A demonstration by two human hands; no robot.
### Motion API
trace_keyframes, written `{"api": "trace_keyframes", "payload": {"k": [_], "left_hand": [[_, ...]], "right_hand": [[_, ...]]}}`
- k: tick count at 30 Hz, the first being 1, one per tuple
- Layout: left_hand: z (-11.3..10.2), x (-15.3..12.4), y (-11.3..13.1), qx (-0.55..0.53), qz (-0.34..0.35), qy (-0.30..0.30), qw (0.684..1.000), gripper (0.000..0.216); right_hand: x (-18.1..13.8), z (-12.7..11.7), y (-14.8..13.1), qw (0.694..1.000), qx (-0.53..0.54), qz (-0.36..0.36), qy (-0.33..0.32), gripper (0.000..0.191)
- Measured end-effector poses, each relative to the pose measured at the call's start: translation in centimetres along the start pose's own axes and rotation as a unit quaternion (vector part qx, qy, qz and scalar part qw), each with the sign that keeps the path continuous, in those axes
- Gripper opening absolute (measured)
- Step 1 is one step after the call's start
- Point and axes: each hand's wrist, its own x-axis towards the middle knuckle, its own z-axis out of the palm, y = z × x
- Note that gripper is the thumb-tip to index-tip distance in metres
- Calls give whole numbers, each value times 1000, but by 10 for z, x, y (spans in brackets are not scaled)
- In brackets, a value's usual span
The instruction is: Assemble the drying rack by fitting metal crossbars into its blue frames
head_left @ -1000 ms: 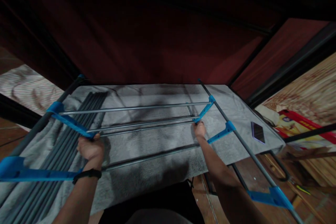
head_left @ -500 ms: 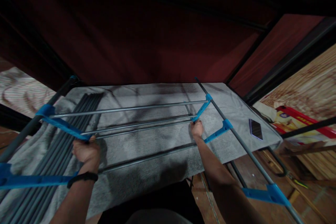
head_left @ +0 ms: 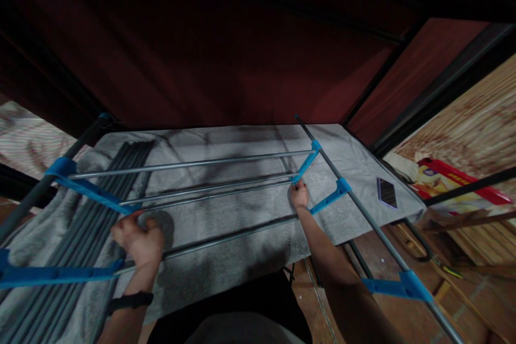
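Note:
A rack frame of grey metal tubes with blue plastic brackets spans the cloth. My left hand [head_left: 139, 239] is just below the inner end of the left upper blue bracket [head_left: 94, 191], thumb and fingers apart; its fingertips are near the bracket end, and I cannot tell whether they touch it. My right hand [head_left: 299, 195] is closed around the lower tip of the right upper blue bracket [head_left: 306, 165], where two thin crossing tubes [head_left: 217, 187] meet it. Another crossing tube [head_left: 234, 236] runs lower, between the lower brackets [head_left: 328, 201].
Several loose grey tubes [head_left: 91, 226] lie bundled at the left on the grey cloth [head_left: 226, 145]. A phone [head_left: 387, 192] rests near the right edge. Beyond it are a red and yellow package [head_left: 451, 183] and wooden pieces. A dark red panel [head_left: 242, 75] stands behind.
My left hand has loosened from the bracket end and dropped slightly, its fingers spreading. My right hand keeps its hold. The whole view has shifted a little.

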Motion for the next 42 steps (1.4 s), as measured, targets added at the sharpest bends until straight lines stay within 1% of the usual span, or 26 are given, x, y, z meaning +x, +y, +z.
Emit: {"api": "trace_keyframes", "payload": {"k": [2, 4, 7, 10, 14, 17, 22, 27, 30, 42], "left_hand": [[7, -7, 6, 15, 100, -26, 995, 36], [15, -9, 13, 46, 175, -83, 980, 36], [26, -3, 22, 97, 217, -137, 962, 36], [34, 7, 23, 113, 242, -164, 950, 34], [41, 21, 17, 111, 234, -190, 947, 34], [46, 27, 12, 89, 231, -206, 947, 36], [50, 32, 8, 65, 220, -215, 949, 37], [51, 35, 11, 64, 201, -234, 949, 36], [51, 34, 14, 69, 189, -237, 950, 34], [56, 33, 16, 51, 178, -228, 956, 29]], "right_hand": [[2, 2, 2, 1000, 27, -3, 5, 18], [3, 3, 5, 999, 51, -3, 6, 17], [5, 3, 7, 998, 65, -2, 1, 15], [6, 3, 7, 997, 82, -8, 2, 13], [6, 4, 8, 995, 94, -11, 13, 12], [6, 6, 9, 996, 89, -15, 24, 12], [9, 11, 13, 996, 86, -24, 28, 12], [12, 14, 15, 996, 83, -29, 32, 12], [12, 16, 16, 995, 83, -31, 37, 12], [16, 17, 22, 995, 74, -50, 48, 11]]}}
